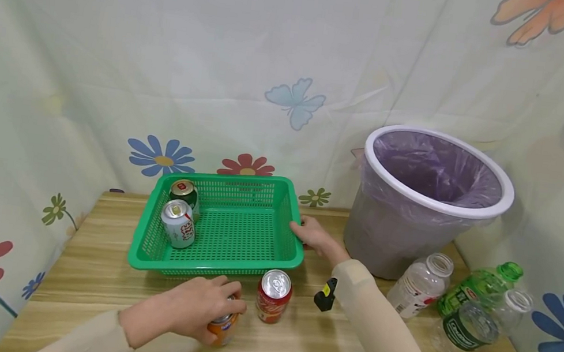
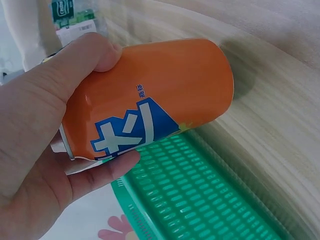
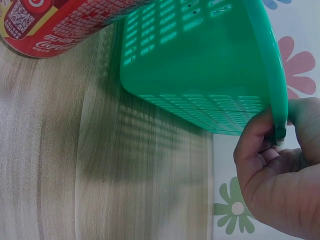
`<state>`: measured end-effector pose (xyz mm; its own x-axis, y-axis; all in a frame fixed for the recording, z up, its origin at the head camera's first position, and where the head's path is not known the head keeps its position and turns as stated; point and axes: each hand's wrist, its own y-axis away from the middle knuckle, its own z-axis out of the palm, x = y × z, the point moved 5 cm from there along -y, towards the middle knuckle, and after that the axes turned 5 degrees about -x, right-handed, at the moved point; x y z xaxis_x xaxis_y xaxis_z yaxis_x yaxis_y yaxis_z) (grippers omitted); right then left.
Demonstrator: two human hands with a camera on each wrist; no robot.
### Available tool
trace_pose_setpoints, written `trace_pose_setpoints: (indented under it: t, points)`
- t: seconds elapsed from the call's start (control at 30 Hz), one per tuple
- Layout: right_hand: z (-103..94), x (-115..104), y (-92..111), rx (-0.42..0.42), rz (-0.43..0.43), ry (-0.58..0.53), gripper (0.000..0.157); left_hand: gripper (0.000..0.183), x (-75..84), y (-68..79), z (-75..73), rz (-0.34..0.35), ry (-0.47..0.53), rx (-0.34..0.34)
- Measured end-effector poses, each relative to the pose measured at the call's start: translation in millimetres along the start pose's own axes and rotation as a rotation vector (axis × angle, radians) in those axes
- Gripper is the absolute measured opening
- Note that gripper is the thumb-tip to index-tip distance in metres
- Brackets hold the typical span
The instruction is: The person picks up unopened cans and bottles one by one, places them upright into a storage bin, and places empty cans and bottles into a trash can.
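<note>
My left hand grips an orange soda can around its upper part, in front of the green basket; thumb and fingers lie on either side of it. The basket's right rim is pinched by my right hand, with the thumb on one side and curled fingers on the other in the right wrist view. Beside the orange can stands a red Coca-Cola can, upright and apart from both hands. Within the basket, a white can and a dark green can stand at the left end.
A grey bin with a purple liner stands at the back right. In front of it are a clear bottle with a white label, a green bottle and a clear bottle with a dark green label. A patterned curtain hangs behind the table.
</note>
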<state>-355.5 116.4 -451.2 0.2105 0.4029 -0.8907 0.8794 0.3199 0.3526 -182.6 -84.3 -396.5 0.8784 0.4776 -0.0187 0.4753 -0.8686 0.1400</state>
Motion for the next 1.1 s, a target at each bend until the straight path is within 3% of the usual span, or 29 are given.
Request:
trace_pose_setpoints:
  t: [0.3,0.53,0.93,1.1]
  points:
    - [-1.4,3.0,-4.3,0.007,-0.003,0.009,0.037,0.054,-0.9,3.9,-9.8,-0.003,0.005,-0.057]
    - [-0.3,3.6,-4.4,-0.009,-0.004,-0.004,0.040,0.056,0.3,10.5,-20.3,0.027,-0.014,-0.013]
    - [-1.5,4.2,-5.1,-0.009,-0.047,0.019,0.036,0.057,-3.7,22.4,-32.2,-0.003,-0.010,-0.028]
    - [-1.2,4.8,-5.4,0.003,-0.017,0.008,0.034,0.055,-7.6,28.4,-37.9,-0.026,0.005,-0.037]
